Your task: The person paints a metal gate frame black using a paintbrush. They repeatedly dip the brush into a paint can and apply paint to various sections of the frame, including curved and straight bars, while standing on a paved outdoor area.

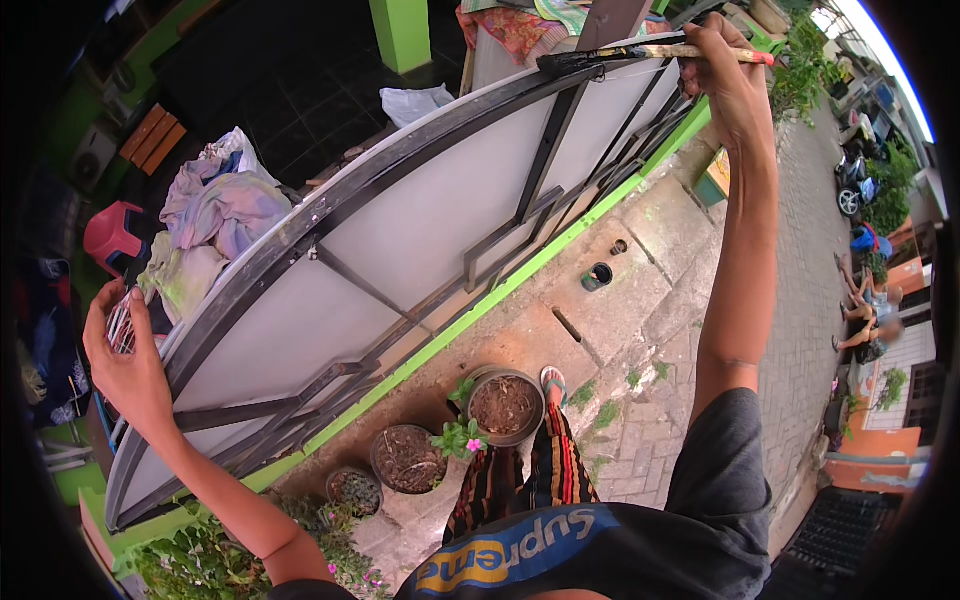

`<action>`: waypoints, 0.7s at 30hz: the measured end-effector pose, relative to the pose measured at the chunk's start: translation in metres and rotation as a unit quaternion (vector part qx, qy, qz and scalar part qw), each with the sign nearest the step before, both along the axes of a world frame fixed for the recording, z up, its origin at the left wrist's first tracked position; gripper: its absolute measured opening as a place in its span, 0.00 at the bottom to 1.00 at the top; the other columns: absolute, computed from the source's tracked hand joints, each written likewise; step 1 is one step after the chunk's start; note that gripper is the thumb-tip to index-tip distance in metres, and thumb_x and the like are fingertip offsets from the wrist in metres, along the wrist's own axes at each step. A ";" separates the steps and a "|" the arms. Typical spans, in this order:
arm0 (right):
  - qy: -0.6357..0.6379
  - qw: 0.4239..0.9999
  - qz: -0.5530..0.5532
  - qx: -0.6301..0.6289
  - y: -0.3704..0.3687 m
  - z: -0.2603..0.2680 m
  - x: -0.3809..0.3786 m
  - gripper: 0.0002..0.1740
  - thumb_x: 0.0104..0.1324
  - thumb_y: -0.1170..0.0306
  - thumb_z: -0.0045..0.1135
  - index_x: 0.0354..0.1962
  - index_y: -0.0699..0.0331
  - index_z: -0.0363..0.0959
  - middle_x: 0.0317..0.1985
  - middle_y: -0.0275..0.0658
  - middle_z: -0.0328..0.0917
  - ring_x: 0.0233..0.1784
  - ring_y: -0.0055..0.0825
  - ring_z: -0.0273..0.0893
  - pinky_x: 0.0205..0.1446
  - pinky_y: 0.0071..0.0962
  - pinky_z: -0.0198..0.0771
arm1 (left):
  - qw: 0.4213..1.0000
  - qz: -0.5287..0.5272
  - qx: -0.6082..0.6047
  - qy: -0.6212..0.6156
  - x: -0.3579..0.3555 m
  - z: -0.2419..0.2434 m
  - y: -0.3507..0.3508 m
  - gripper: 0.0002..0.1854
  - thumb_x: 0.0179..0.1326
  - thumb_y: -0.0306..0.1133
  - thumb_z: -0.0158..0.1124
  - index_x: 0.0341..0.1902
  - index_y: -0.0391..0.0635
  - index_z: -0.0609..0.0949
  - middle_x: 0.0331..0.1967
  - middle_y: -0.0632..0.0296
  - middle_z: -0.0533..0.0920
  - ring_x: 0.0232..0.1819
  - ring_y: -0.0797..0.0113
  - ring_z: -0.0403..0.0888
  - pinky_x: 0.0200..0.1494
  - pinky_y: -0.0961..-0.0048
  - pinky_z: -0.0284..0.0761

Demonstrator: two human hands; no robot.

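My right hand (724,71) grips a paintbrush (671,52) with a stained handle and a red tip at its end. Its black-coated bristles lie against the dark upper rim of a large framed panel (442,195). The panel has pale sheeting and dark metal bars, and its rim looks curved in this lens. At the panel's other end, my left hand (131,367) is raised by the rim, thumb and fingers apart. White wire-like strands (121,326) show between those fingers; whether the hand touches them or the rim cannot be told.
A green ledge (450,330) runs under the panel. An open paint can (597,277) and a smaller container (619,247) stand on the paving. Potted plants (505,405) sit by my feet. Beyond the panel are piled cloths (225,202) and a red plastic stool (112,234). People (874,315) sit across the lane.
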State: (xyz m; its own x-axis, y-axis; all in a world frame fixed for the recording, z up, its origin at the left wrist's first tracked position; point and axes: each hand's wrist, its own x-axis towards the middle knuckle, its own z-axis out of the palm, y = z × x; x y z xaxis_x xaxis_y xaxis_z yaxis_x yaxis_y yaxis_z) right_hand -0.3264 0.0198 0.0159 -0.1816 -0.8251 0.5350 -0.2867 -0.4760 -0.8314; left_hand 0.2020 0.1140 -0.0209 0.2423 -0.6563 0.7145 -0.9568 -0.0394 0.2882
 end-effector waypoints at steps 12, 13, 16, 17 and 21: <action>0.173 0.972 -0.110 -0.117 0.013 0.008 0.003 0.17 0.65 0.67 0.58 0.20 0.62 0.63 0.16 0.29 0.70 0.17 0.12 0.65 0.21 0.14 0.58 | 1.000 -0.002 0.005 0.020 0.002 -0.001 0.000 0.16 0.63 0.38 0.62 0.50 0.41 0.80 0.47 0.56 0.79 0.46 0.69 0.79 0.51 0.72 0.72; 0.175 0.973 -0.105 -0.109 0.013 0.008 0.011 0.17 0.65 0.67 0.58 0.20 0.62 0.62 0.15 0.28 0.69 0.17 0.11 0.64 0.21 0.14 0.57 | 1.000 -0.005 0.002 0.012 0.004 -0.002 -0.001 0.17 0.63 0.38 0.63 0.50 0.41 0.80 0.47 0.56 0.79 0.46 0.69 0.79 0.51 0.72 0.72; 0.235 0.957 -0.135 -0.104 0.017 0.007 0.011 0.18 0.64 0.67 0.59 0.20 0.62 0.61 0.15 0.26 0.66 0.18 0.09 0.61 0.22 0.13 0.55 | 1.000 -0.004 0.000 0.012 0.003 -0.002 0.000 0.17 0.63 0.38 0.63 0.50 0.40 0.80 0.47 0.55 0.79 0.46 0.68 0.79 0.52 0.71 0.72; 0.264 0.947 -0.152 -0.105 0.018 0.006 0.011 0.18 0.64 0.67 0.59 0.20 0.62 0.60 0.15 0.25 0.65 0.19 0.08 0.60 0.22 0.12 0.54 | 1.000 -0.002 0.001 0.015 0.002 -0.001 0.000 0.17 0.63 0.38 0.63 0.50 0.40 0.80 0.47 0.55 0.79 0.46 0.68 0.79 0.52 0.71 0.72; 0.312 0.909 -0.197 -0.194 0.026 0.007 0.030 0.17 0.64 0.68 0.58 0.21 0.64 0.61 0.15 0.24 0.63 0.20 0.09 0.57 0.24 0.13 0.54 | 1.000 0.005 0.001 0.002 0.001 0.000 0.000 0.17 0.63 0.38 0.63 0.50 0.39 0.80 0.47 0.54 0.79 0.47 0.68 0.79 0.52 0.71 0.72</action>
State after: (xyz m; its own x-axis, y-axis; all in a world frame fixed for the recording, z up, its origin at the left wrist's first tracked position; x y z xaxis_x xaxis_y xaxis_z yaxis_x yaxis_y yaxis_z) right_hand -0.2960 0.0453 0.0231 0.0167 -0.4891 0.8721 -0.8569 -0.4564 -0.2396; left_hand 0.2027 0.1141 -0.0210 0.2518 -0.6558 0.7118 -0.9552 -0.0503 0.2916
